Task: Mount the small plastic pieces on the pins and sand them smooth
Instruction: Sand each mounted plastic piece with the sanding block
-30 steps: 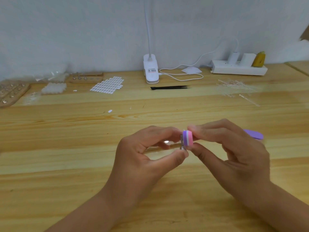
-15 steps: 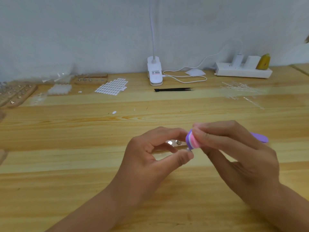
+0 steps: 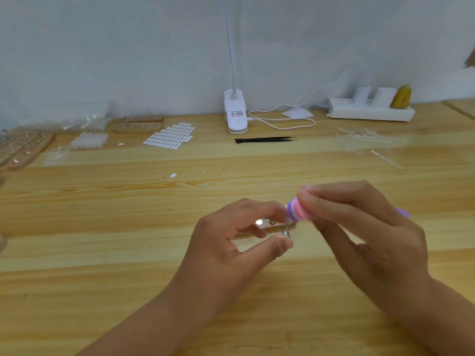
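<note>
Head view: in the middle of the frame, just right of centre, the left hand pinches a thin metal pin between thumb tip and forefinger, the pin standing nearly upright with its rounded end on the thumb. The right hand grips a soft, layered sanding block, purple and pink foam with rounded edges, its fingers curled over the top and the thumb beneath. The block's purple face touches the pin's upper end; any piece mounted there is hidden. Both hands hover above a glossy pale wooden table with long grain lines.

Along the far edge, upper left, lie wooden pin boards with metal studs, a smaller wooden pin block and a flat sheet of small white oval plastic pieces; one loose white piece lies nearer. At upper centre stand a white plastic lamp clip and slim black tweezers. At upper right sits a white power strip.
</note>
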A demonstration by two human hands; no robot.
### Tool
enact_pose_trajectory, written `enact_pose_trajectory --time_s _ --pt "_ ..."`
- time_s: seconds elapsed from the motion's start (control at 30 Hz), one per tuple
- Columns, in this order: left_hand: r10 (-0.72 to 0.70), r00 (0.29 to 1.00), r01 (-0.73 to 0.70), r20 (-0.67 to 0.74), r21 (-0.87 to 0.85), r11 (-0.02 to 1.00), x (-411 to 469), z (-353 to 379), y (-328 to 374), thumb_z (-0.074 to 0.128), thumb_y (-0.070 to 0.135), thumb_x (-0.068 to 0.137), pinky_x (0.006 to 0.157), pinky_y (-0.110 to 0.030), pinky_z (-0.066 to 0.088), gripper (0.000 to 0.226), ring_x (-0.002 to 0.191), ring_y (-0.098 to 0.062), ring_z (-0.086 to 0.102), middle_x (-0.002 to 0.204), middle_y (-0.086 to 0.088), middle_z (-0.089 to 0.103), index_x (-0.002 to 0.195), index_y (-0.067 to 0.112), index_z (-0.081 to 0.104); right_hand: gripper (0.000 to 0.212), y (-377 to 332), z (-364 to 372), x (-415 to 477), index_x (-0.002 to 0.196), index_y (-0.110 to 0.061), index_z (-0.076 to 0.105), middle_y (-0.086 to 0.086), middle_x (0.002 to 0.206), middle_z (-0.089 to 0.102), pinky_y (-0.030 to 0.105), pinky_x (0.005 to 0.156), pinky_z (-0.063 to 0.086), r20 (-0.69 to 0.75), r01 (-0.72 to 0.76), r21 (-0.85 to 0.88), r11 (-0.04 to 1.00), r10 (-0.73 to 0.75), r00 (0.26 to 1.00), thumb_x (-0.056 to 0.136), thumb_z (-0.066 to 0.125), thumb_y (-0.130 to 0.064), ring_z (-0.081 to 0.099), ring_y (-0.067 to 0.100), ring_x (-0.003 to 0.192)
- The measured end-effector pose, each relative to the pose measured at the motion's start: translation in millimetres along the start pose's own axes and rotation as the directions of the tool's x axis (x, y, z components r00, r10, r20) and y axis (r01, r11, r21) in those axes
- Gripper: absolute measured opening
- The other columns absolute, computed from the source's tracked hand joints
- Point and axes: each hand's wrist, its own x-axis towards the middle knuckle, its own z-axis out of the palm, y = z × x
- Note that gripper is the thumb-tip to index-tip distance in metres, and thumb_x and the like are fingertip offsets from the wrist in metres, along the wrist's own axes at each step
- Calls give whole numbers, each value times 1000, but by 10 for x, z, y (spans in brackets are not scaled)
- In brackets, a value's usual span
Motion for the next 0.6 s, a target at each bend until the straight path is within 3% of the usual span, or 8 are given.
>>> enact_pose_trajectory --time_s 0.1,0.23,0.43,0.6 --pt "23 1000 -24 6 81 996 -9 14 27 77 23 77 78 -13 49 31 97 -7 66 101 22 70 106 35 73 34 -4 23 -47 121 -1 67 9 118 66 28 93 50 98 76 -24 997 -73 992 88 67 9 66 20 111" --pt "-26 997 34 -74 109 993 -23 1 19 81 24 67 76 -9 47 24 88 0 67 90 24 72 90 30 76 32 113 -10 0 119 -3 69 7 115 67 37 87 54 77 -14 -96 995 21 997 89 67 7 66 21 108" --pt "-27 994 39 -104 117 992 -23 11 69 79 17 63 74 -13 52 28 82 1 69 83 23 73 82 36 76 41 35 11 -42 126 -2 64 12 120 65 27 99 45 204 111 -68 991 -95 974 87 60 14 61 24 112" --pt "-79 990 89 -120 74 993 -17 17 81 81 19 58 72 -12 52 25 79 -1 70 79 20 73 78 34 76 37 24 27 -23 124 -4 66 10 117 65 31 92 49 134 52 -58 997 -43 990 89 63 10 63 21 110"
